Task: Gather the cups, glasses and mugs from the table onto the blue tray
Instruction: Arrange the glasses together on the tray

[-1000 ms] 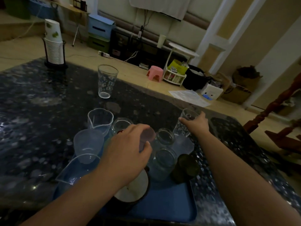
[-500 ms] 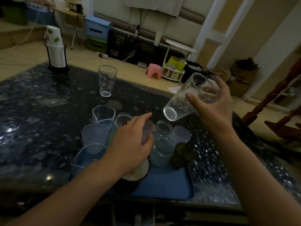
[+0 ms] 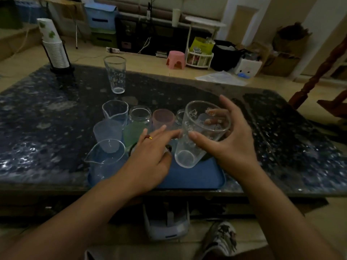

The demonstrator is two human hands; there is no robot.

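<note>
Our right hand grips a tilted clear glass over the blue tray, fingers curled round its rim. Our left hand lies with loosely spread fingers just left of it, perhaps touching a dark mug beneath.

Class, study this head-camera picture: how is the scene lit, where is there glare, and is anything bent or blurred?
Head view: dim overall, the back wall brighter; small glints of glare on the dark table; wide-angle bending curves its near edge; the right hand gripping the printed glass looks slightly soft, like the left hand.
</note>
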